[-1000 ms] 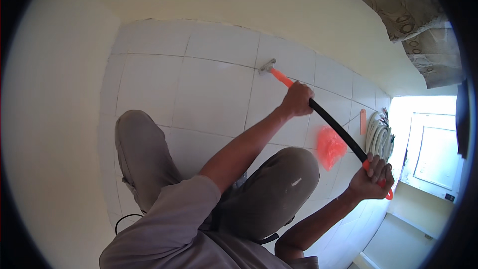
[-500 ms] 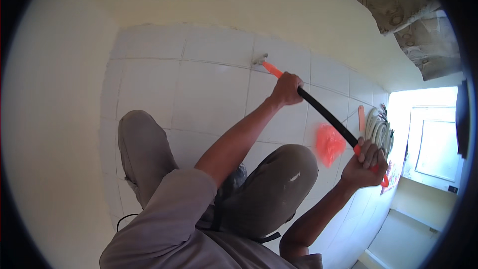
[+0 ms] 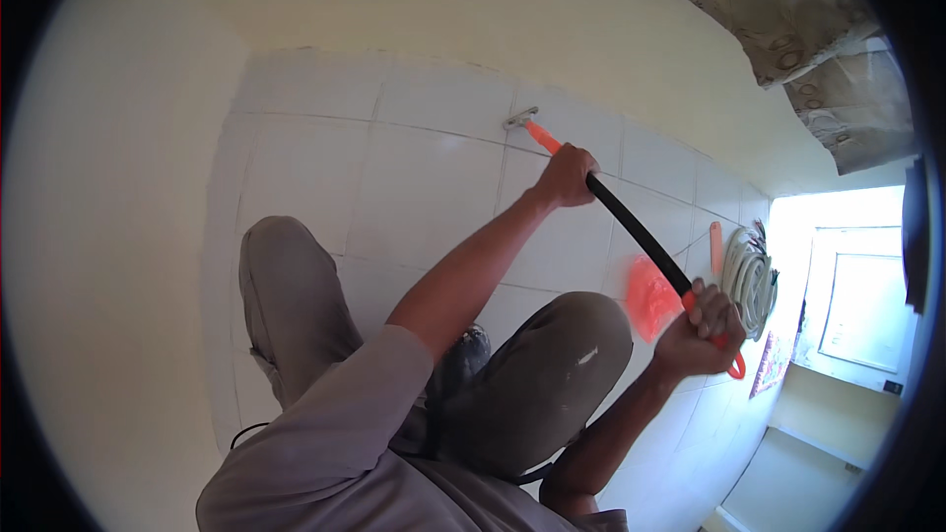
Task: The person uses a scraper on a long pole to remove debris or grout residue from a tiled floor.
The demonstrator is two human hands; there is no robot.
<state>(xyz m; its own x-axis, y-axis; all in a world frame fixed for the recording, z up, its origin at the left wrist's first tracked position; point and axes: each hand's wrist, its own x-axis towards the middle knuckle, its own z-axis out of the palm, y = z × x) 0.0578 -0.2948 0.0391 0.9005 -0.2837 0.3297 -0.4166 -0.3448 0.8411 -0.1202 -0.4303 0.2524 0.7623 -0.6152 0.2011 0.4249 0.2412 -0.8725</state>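
Both of my hands grip a long-handled scraper (image 3: pixel 639 232) with an orange and black shaft. My left hand (image 3: pixel 568 175) is closed round the shaft low down, just above the head. Near the orange looped end, my right hand (image 3: pixel 702 330) wraps the grip, fingers curled. The small, pale crosswise scraper head (image 3: pixel 520 119) rests at a joint line of the white tile floor (image 3: pixel 429 177), close to the far wall; its edge is too small to make out.
An orange-red plastic bag (image 3: pixel 650 298) lies beyond my right knee. Further right are an orange strip-like tool (image 3: pixel 715 246) and a coil of pale cable (image 3: pixel 751 281). A patterned curtain (image 3: pixel 778 20) hangs at upper right. Cream walls (image 3: pixel 443 0) border the floor, with a bright window (image 3: pixel 862 300) at right.
My right hand has moved left with the handle's end, so the shaft stands at a steeper slant. The scraper head stays by the same joint, slightly turned. The view has shifted a little.
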